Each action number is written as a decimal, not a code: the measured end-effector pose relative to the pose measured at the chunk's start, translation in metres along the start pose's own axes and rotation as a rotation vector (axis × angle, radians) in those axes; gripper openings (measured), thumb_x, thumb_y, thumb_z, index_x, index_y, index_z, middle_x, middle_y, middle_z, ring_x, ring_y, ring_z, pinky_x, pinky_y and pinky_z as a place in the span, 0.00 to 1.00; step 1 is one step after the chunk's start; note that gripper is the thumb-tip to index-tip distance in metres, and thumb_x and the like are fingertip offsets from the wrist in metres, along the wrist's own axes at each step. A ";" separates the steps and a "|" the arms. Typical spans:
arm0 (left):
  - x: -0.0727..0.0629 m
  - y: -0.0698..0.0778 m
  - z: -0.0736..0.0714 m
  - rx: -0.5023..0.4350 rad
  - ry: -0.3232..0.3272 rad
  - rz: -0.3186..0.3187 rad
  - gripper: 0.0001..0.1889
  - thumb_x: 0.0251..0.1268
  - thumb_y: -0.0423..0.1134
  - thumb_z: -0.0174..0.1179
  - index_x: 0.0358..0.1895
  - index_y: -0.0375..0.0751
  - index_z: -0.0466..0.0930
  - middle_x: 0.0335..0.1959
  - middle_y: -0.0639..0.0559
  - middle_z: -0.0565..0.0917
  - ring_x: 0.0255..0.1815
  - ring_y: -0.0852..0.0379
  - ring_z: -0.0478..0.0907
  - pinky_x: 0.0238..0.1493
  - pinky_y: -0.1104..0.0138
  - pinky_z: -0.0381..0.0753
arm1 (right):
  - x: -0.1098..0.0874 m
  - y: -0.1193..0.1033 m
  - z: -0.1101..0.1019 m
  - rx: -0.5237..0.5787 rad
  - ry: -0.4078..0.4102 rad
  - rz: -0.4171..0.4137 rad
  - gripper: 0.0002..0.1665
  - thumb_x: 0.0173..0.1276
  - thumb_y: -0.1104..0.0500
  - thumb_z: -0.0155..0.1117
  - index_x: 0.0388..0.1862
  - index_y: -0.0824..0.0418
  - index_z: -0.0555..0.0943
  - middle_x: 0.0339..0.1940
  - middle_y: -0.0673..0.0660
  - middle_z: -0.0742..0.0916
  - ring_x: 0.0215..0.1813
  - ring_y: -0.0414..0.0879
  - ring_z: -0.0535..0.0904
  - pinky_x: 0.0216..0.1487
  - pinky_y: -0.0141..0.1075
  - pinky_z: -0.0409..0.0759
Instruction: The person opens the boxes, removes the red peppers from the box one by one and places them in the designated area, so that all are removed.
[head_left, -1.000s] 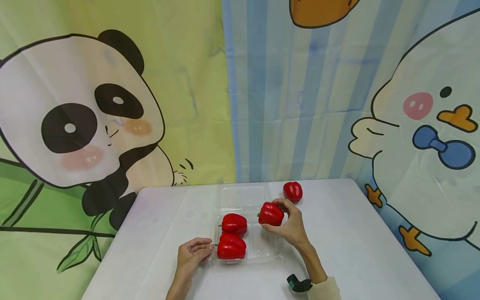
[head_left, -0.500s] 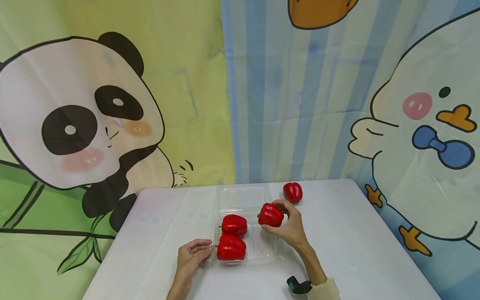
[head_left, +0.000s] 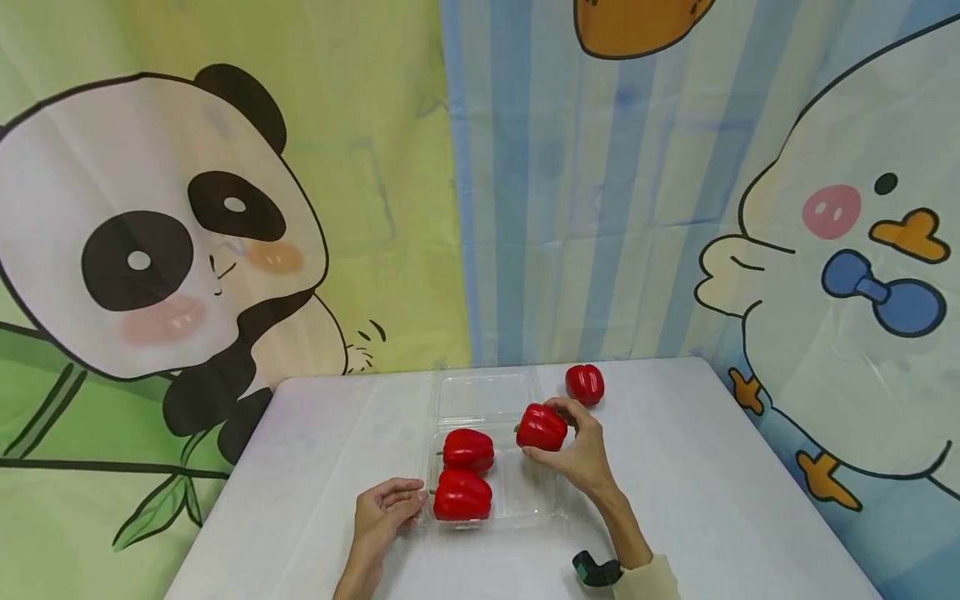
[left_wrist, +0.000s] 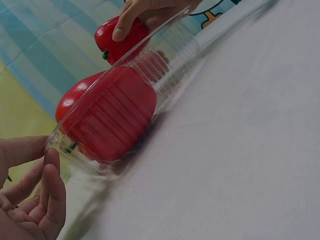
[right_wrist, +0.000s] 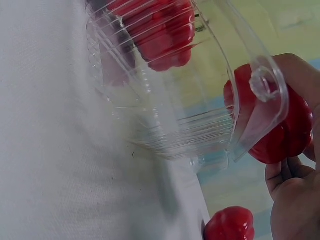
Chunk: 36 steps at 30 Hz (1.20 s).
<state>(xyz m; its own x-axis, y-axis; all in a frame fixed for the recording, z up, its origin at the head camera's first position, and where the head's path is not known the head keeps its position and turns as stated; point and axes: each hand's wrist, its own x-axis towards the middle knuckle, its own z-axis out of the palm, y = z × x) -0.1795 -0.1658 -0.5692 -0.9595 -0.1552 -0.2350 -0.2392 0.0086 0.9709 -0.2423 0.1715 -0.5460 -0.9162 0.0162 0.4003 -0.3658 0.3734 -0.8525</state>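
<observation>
Room in clear container (head_left: 517,493) at near right, two peppers (head_left: 462,496) blocking left, held pepper (head_left: 541,427) above far right

Two glossy red peppers (head_left: 462,495) sideways in an open clear container (head_left: 525,496), a third (head_left: 541,427) above

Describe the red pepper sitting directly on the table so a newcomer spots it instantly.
Find the white table in the head view and go to its far edge, in front of the blue-striped backdrop. There, just beyond the right hand, lies the target pepper. Unlike the two peppers in the clear container and the held pepper, it rests alone on the table.
</observation>
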 end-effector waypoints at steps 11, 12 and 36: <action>0.002 0.001 0.001 0.000 -0.005 0.005 0.17 0.65 0.34 0.77 0.54 0.29 0.88 0.35 0.49 0.92 0.31 0.58 0.86 0.31 0.69 0.85 | 0.006 0.000 -0.003 -0.004 0.018 -0.012 0.48 0.45 0.58 0.93 0.67 0.54 0.80 0.63 0.55 0.88 0.63 0.50 0.83 0.64 0.50 0.88; 0.002 0.002 0.001 0.000 -0.006 0.006 0.17 0.65 0.34 0.77 0.54 0.29 0.88 0.36 0.49 0.92 0.31 0.58 0.86 0.31 0.69 0.85 | 0.006 0.000 -0.003 -0.004 0.021 -0.014 0.48 0.45 0.58 0.93 0.67 0.55 0.80 0.63 0.55 0.88 0.63 0.51 0.83 0.65 0.51 0.88; 0.005 -0.002 -0.003 0.034 -0.005 -0.043 0.18 0.68 0.36 0.77 0.55 0.31 0.88 0.36 0.52 0.91 0.33 0.58 0.85 0.32 0.69 0.85 | 0.005 0.007 -0.008 -0.025 0.079 0.022 0.51 0.45 0.58 0.94 0.69 0.56 0.79 0.66 0.58 0.87 0.66 0.56 0.82 0.68 0.61 0.85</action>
<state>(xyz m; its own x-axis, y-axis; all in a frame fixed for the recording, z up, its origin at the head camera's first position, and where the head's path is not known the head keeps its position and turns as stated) -0.1838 -0.1695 -0.5721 -0.9490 -0.1511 -0.2768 -0.2851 0.0355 0.9579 -0.2481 0.1820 -0.5475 -0.9078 0.0977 0.4078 -0.3408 0.3949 -0.8532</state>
